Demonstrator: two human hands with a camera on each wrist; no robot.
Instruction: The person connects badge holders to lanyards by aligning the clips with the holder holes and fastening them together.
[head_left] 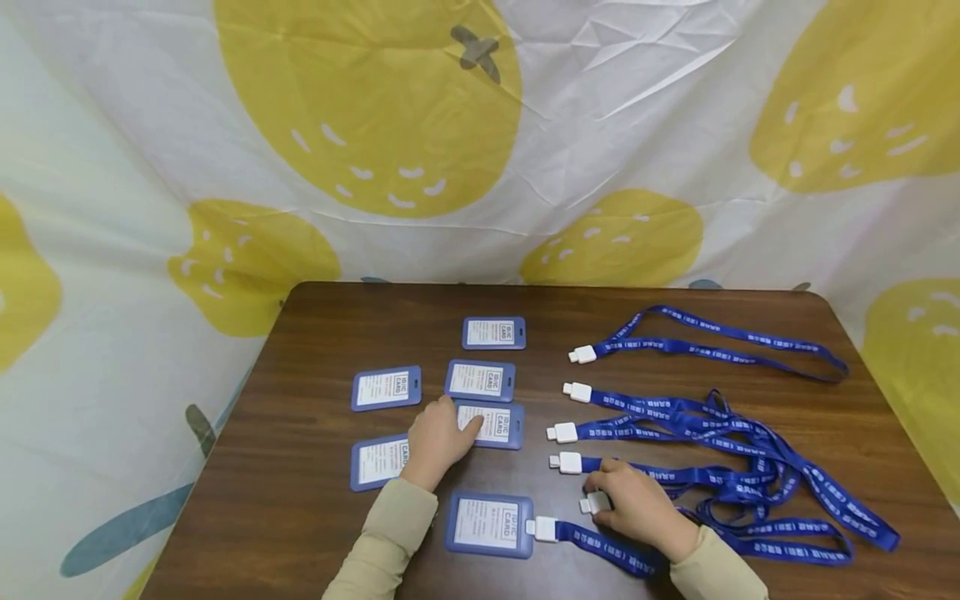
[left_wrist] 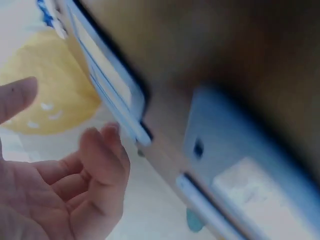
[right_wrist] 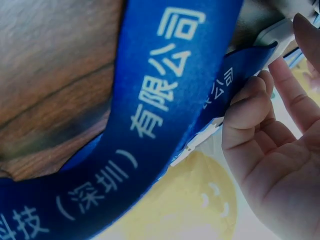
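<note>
In the head view, my left hand (head_left: 438, 440) reaches over a blue badge holder (head_left: 506, 427) with a white card, its thumb overlapping that card. The left wrist view shows the left hand (left_wrist: 75, 185) with thumb and fingers apart and nothing between them. My right hand (head_left: 633, 504) pinches the white clip (head_left: 596, 503) of a blue lanyard between thumb and fingers. The right wrist view has that blue printed lanyard strap (right_wrist: 165, 75) running from the clip (right_wrist: 275, 35). Nearest me, another badge holder (head_left: 490, 524) is joined to a lanyard's white clip (head_left: 543, 528).
More badge holders lie behind and left of my left hand, among them a far one (head_left: 493, 333) and a left one (head_left: 386, 388). Several blue lanyards (head_left: 750, 433) overlap on the right of the brown table (head_left: 337, 325). A fruit-patterned cloth (head_left: 420, 250) hangs behind.
</note>
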